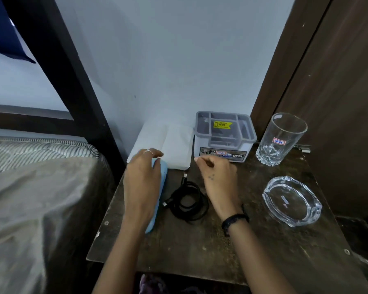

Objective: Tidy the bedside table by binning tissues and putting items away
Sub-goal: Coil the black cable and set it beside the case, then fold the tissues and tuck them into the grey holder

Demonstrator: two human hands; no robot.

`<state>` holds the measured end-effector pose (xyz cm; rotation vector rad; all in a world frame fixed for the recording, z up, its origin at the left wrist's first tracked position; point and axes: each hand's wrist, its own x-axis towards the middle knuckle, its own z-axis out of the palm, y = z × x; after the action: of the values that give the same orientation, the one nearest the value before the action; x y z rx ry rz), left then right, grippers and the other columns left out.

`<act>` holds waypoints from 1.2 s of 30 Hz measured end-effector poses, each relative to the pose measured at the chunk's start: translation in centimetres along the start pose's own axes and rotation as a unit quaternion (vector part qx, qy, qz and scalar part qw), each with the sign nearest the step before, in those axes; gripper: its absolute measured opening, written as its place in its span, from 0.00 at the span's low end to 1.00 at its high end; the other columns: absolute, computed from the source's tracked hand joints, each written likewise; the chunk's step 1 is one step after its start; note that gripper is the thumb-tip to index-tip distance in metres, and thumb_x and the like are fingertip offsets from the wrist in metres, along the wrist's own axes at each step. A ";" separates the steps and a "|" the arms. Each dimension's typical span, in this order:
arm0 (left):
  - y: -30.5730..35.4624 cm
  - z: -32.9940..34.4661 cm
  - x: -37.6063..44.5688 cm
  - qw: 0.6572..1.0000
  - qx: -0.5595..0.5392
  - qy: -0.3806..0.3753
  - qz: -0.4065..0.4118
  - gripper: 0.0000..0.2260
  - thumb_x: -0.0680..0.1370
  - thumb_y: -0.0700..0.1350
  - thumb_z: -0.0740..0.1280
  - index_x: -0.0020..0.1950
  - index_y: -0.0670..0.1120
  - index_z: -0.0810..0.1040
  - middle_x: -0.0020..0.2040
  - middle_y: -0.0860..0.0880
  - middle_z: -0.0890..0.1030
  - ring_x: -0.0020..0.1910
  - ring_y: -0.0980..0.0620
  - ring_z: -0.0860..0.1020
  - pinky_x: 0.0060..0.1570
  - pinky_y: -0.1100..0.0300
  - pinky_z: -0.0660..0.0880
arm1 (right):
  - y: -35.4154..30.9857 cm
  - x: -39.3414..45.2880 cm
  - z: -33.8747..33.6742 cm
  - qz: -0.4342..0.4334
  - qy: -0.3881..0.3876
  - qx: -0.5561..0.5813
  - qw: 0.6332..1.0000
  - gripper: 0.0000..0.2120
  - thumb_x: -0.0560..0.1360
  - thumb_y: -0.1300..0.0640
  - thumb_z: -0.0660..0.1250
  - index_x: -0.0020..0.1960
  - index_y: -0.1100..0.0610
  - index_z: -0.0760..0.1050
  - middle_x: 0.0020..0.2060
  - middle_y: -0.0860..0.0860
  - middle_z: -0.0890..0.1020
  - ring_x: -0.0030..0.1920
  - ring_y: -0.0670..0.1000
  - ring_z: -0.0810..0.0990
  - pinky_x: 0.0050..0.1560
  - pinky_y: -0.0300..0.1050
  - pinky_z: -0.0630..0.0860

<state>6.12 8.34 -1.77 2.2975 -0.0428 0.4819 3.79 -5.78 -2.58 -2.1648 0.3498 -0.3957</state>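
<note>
Left hand [141, 183] fingers wrapped on blue case [157, 196], right hand [218, 179] fingers curled together, empty, black cable [188, 201] between, tissues [174, 143] just beyond.

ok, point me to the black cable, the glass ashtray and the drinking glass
black cable [188, 201], head view, on the coiled loops.
glass ashtray [269, 197], head view, on its left rim.
drinking glass [279, 145], head view, on the wall by its sticker.

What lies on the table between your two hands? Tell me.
In the head view, a coiled black cable lies on the table between the left hand and the right hand.
</note>
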 end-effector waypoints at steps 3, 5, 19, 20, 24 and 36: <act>-2.5 0.4 3.9 0.998 0.025 -0.030 -0.051 0.12 0.76 0.37 0.61 0.57 0.43 0.77 0.60 0.43 0.77 0.59 0.44 0.74 0.53 0.58 0.67 | -1.5 1.6 2.4 0.004 -0.033 -0.095 0.995 0.16 0.77 0.49 0.61 0.35 0.58 0.71 0.36 0.57 0.79 0.45 0.60 0.79 0.39 0.48 0.69; -4.0 0.9 6.3 0.987 0.090 -0.093 -0.091 0.14 0.74 0.38 0.64 0.60 0.37 0.73 0.62 0.37 0.74 0.61 0.38 0.71 0.56 0.53 0.67 | -2.5 2.2 3.8 0.015 -0.059 -0.163 0.985 0.15 0.78 0.48 0.59 0.44 0.60 0.74 0.46 0.61 0.80 0.52 0.62 0.78 0.43 0.49 0.70; -4.6 2.3 8.2 0.970 -0.083 -0.093 -0.211 0.09 0.71 0.39 0.67 0.51 0.41 0.74 0.53 0.39 0.79 0.50 0.41 0.76 0.46 0.56 0.70 | -2.8 4.0 6.1 0.134 -0.046 0.072 0.987 0.23 0.69 0.65 0.68 0.63 0.57 0.70 0.60 0.57 0.76 0.58 0.57 0.75 0.55 0.44 0.70; -4.2 2.1 8.4 0.967 -0.113 -0.083 -0.211 0.08 0.71 0.40 0.66 0.49 0.42 0.73 0.53 0.39 0.79 0.49 0.42 0.76 0.45 0.55 0.70 | -3.2 3.9 5.9 0.137 -0.041 0.126 0.982 0.23 0.68 0.64 0.70 0.62 0.57 0.71 0.57 0.57 0.78 0.56 0.56 0.77 0.55 0.46 0.73; -1.7 0.1 8.4 0.959 -0.204 -0.057 -0.189 0.09 0.71 0.41 0.65 0.50 0.41 0.74 0.51 0.39 0.79 0.45 0.44 0.77 0.40 0.55 0.72 | -5.1 3.3 4.2 0.103 -0.021 0.259 0.960 0.20 0.67 0.62 0.73 0.56 0.51 0.72 0.45 0.50 0.78 0.48 0.52 0.79 0.53 0.53 0.78; 7.3 1.1 -7.0 0.942 -0.268 -0.203 -0.003 0.07 0.76 0.51 0.64 0.41 0.51 0.78 0.40 0.55 0.78 0.41 0.64 0.75 0.40 0.71 0.69 | 0.1 -4.0 -6.3 0.221 -0.003 0.432 0.874 0.04 0.73 0.53 0.66 0.48 0.51 0.73 0.46 0.53 0.81 0.47 0.52 0.80 0.47 0.50 0.76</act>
<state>-1.31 1.62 0.13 1.8167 -0.3299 -0.0256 -2.33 -8.84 0.23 -1.1622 0.5264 -0.2145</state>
